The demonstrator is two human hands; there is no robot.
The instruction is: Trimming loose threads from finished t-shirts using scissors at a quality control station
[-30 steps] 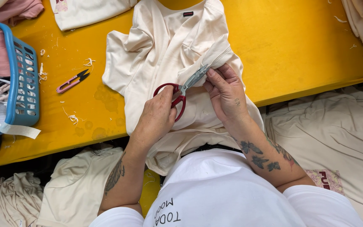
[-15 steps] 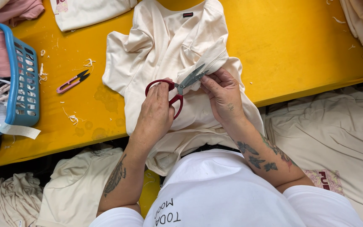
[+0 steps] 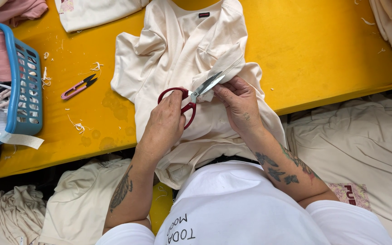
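Yellow table (image 3: 332,54), front edge running just before our body; bare top open to the right, blue basket (image 3: 26,90) crowding the left rim, pink thread snips (image 3: 78,86) lying apart. Our left hand (image 3: 166,122), fingers curled through the red handles of the scissors (image 3: 191,97), blades parted and angled up-right. Our right hand (image 3: 239,104), fingers pinching a fold of the cream garment (image 3: 182,50) at the blades. Garment: pale cream, rumpled, spread across the table centre, hem spilling over the near edge
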